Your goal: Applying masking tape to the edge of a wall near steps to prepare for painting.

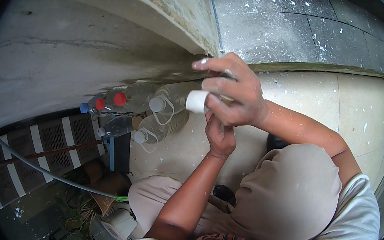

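Note:
My right hand (238, 89) is raised in front of the wall's corner, its index finger stretched out and the other fingers bent. A short, smooth white piece with a rounded, band-like shape (196, 101) sits at its lower fingertips, and the hand grips it. The exact kind of this piece does not show. Just below, my left hand (221, 140) is closed, with thumb and fingers pressed together against the underside of the right hand. Whatever the left fingers hold is hidden there. White specks mark the right index fingertip.
Several clear plastic bottles (165, 124) with white, red and blue caps stand along the stained wall (78, 40). Left of them are a dark slatted panel (52, 144), a grey hose (53, 175) and potted plants. Pale floor tiles (304, 92) meet a speckled grey ledge (287, 36).

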`<state>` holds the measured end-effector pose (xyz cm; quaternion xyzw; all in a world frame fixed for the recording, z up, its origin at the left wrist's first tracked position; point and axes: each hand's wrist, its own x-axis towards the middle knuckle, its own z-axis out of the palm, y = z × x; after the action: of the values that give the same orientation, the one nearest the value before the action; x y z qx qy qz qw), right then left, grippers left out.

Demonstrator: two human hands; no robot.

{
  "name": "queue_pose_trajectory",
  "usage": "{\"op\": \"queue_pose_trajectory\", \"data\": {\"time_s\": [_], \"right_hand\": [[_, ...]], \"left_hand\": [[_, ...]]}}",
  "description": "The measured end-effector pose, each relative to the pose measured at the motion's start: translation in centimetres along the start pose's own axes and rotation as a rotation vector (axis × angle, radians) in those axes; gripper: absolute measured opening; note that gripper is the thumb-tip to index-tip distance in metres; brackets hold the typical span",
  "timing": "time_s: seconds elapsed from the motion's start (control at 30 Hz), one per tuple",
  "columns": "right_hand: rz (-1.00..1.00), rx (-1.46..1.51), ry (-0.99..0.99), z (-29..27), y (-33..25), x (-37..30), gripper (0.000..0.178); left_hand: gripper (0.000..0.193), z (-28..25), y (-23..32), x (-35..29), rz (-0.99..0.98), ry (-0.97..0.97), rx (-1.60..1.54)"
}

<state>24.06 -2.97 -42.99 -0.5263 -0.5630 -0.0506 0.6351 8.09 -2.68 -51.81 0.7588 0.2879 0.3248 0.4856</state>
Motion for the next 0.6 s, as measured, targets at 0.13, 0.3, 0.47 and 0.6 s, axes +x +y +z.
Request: {"op": "queue_pose_trajectory", "data": {"time_s": [0.13, 0.3, 0.47, 0.6], "right_hand": [[0.407, -0.001, 0.149, 0.9, 0.4, -0.8, 0.005], [0.206, 0.048, 0.133, 0.7, 0.3, -0.5, 0.004], [0.384, -0.001, 0.173, 1.3, 0.4, 1.5, 0.016], [0.375, 0.005, 0.19, 1.8, 0.9, 0.6, 0.017]], "left_hand": [[0.018, -0.2, 0.2, 0.0, -0.142, -0.099, -0.034], [0.021, -0.1, 0.5, 0.0, -0.174, -0.111, -0.066], [0.025, 0.0, 0.9, 0.4, -0.167, -0.095, -0.134], [0.026, -0.3, 0.4, -0.1, -0.17, -0.116, -0.106]]}}
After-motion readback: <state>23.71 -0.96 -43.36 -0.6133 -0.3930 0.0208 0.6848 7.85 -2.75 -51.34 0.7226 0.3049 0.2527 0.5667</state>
